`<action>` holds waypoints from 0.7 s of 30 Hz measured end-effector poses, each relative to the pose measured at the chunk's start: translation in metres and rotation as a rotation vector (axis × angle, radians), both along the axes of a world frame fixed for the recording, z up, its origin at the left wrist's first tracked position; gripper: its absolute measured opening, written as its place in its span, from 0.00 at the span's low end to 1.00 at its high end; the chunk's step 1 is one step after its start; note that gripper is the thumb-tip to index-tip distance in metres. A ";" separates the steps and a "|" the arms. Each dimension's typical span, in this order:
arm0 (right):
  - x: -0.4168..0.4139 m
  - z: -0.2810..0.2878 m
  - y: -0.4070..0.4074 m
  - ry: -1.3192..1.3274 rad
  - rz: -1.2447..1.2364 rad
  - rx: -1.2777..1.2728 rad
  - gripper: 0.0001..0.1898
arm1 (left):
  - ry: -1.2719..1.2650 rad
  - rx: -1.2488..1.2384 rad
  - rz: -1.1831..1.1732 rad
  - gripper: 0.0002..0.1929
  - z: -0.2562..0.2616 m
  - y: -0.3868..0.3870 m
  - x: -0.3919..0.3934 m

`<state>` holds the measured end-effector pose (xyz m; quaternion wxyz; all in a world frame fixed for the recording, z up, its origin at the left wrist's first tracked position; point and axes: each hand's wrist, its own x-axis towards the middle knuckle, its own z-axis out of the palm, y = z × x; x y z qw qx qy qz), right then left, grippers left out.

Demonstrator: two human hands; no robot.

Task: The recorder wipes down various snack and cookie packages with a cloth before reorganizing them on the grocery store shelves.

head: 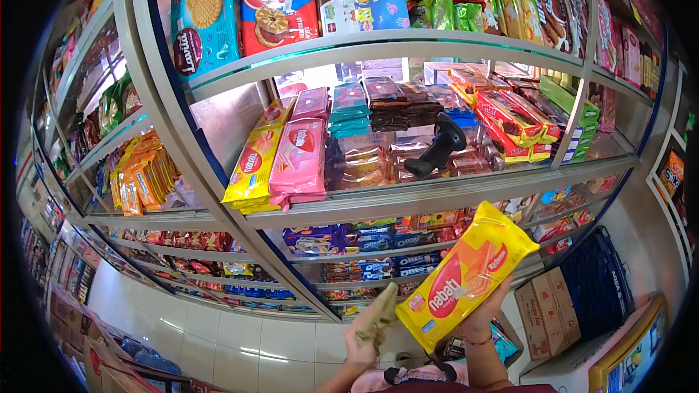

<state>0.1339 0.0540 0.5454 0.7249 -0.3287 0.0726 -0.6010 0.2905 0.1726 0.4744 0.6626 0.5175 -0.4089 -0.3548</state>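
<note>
My right hand (485,314) grips a yellow Nabati wafer pack (464,278) from behind, its printed front tilted up toward me. Close to the pack's lower left corner, my left hand (361,341) holds an olive-coloured cloth (381,308) bunched over its fingers. On the glass shelf ahead lies a stack of matching yellow wafer packs (255,166). Pink Nabati packs (299,158) are piled right beside that stack. A black handheld barcode scanner (438,144) rests on the same shelf, right of the pink packs.
Biscuit packs (278,5) stand on the upper shelf, and Oreo packs (377,240) fill lower shelves. A metal frame post (180,120) divides the cabinet. At the lower right are a cardboard box (547,311) and a dark blue crate (595,278). Pale floor tiles (286,333) lie below.
</note>
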 end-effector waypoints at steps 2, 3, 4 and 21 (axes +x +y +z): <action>-0.007 -0.018 -0.004 0.142 -0.038 -0.058 0.32 | 0.139 -0.064 -0.002 0.24 0.036 -0.017 -0.002; -0.009 -0.018 -0.004 0.282 -0.087 -0.114 0.29 | 0.277 -0.126 -0.015 0.25 0.049 -0.022 -0.001; -0.011 -0.014 0.001 0.328 0.027 -0.057 0.25 | 0.280 -0.169 -0.087 0.27 0.039 -0.030 0.007; -0.005 0.013 -0.034 0.151 -0.247 0.038 0.18 | -0.627 -0.152 -0.182 0.28 0.043 0.002 -0.004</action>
